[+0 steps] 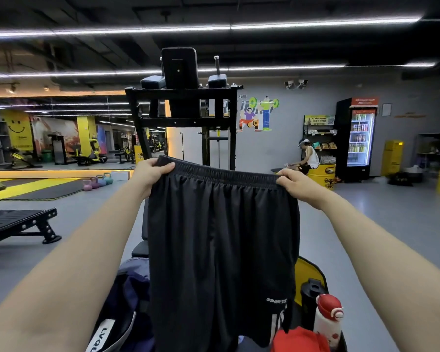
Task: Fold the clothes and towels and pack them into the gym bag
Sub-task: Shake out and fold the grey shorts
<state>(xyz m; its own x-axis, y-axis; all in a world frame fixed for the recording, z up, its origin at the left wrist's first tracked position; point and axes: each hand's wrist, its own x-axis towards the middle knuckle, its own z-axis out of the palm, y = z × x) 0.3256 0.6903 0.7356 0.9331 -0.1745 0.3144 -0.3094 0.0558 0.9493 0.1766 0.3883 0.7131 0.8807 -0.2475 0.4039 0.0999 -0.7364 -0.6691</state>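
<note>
Nearest, a red-capped bottle (pixel 328 318) and the dark gym bag (pixel 130 288) wait below. Above them both hands, left hand (pixel 151 174) and right hand (pixel 296 184), pinch the black shorts (pixel 221 240) by the waistband, hanging full length (unfolded, I'd judge). Next: fold them in half.

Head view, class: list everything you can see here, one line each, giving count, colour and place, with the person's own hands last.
shorts: one, black, held up at centre by the waistband
gym bag: one, dark navy, lower left behind the shorts
bottle: one, white with red cap, lower right
shaker: one, black, beside the bottle
red item: one, bottom edge, unclear what
kettlebells: four, pastel, floor at left
fridge: one, black, right wall
seated person: one, near the fridge
left hand: grips waistband's left end
right hand: grips waistband's right end
</note>
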